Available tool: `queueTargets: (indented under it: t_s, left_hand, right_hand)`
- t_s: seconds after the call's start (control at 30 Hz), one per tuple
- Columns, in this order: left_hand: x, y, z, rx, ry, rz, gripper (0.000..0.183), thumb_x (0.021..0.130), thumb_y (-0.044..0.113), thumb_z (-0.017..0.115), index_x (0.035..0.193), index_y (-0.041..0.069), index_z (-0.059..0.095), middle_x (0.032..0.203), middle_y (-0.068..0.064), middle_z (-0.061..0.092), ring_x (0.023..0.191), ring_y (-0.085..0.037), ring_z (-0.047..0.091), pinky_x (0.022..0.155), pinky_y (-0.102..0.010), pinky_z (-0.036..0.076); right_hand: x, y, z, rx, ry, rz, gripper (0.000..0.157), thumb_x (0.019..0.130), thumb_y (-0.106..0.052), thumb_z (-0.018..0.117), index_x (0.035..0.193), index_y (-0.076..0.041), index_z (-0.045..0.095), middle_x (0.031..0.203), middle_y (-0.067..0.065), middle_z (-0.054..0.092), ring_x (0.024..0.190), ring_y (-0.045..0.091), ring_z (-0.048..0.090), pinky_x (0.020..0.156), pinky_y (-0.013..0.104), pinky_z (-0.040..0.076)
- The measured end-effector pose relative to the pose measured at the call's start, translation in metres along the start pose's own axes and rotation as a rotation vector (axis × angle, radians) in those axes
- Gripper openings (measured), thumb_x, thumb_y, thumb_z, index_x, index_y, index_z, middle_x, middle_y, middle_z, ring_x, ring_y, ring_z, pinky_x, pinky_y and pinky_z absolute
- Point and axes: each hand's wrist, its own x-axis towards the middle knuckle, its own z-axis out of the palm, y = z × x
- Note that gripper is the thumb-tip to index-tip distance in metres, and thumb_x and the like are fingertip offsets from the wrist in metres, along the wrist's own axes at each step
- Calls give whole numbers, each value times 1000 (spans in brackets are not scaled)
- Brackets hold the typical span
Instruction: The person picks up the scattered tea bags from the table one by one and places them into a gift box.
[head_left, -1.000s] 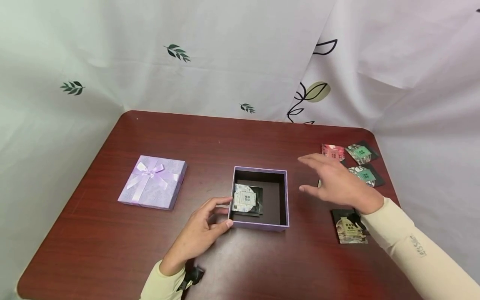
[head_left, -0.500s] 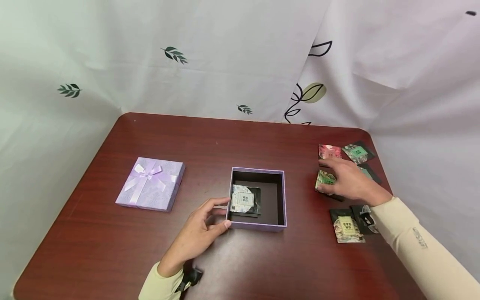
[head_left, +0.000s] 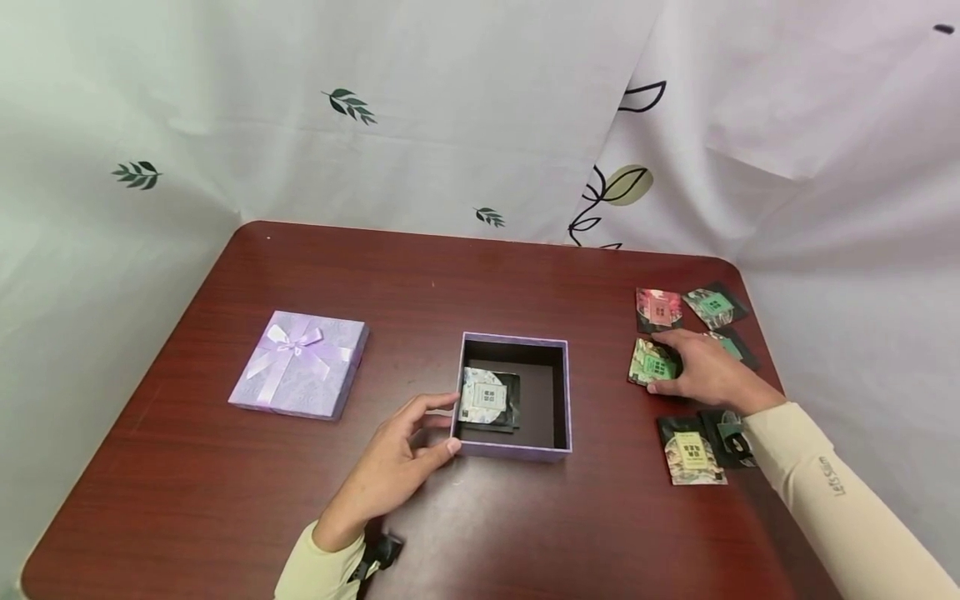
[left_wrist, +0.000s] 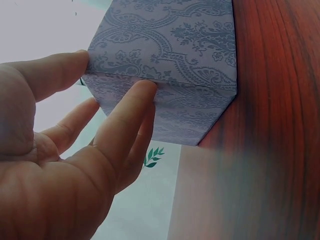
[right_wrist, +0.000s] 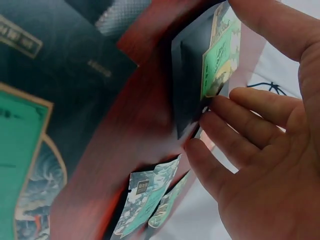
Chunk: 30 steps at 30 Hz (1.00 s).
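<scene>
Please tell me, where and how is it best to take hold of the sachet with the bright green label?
Probably by its far and near edges, coming from the right: the green-labelled sachet is thin and flat, so its face offers little to pinch. The right hand is on that side, thumb by the near edge, fingers toward the far one.

I record one purple patterned box point(head_left: 513, 451), upright, open-topped, dark inside. Well to its right I find one black sachet point(head_left: 651, 363), green-labelled, label up, partly hidden.
</scene>
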Motion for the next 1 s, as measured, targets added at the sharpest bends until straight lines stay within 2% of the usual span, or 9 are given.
queueTargets:
  t_s: [0.47, 0.77, 1.0]
  left_hand:
    - [0, 1, 1, 10, 13, -7, 56, 96, 8, 77, 148, 7, 56, 140, -21, 64, 126, -40, 66, 85, -26, 64]
    - [1, -1, 1, 5, 9, 0, 56, 97, 6, 77, 148, 5, 55, 140, -22, 64, 126, -40, 66, 86, -26, 64]
    - [1, -1, 2, 2, 9, 1, 55, 96, 5, 76, 148, 4, 55, 142, -23, 62, 126, -40, 66, 86, -26, 64]
  right_hand:
    - [-6, -4, 6, -13, 48, -6, 83, 86, -38, 88, 150, 2, 54, 146, 30, 57, 133, 53, 54, 106, 72, 47]
    - [-10, -18, -7, -40, 50, -27, 82, 87, -38, 87, 149, 4, 54, 149, 30, 54, 136, 53, 51, 110, 73, 43]
    - [-14, -44, -24, -75, 81, -82, 82, 84, -35, 89, 148, 3, 56, 155, 31, 50, 144, 52, 46, 112, 70, 45]
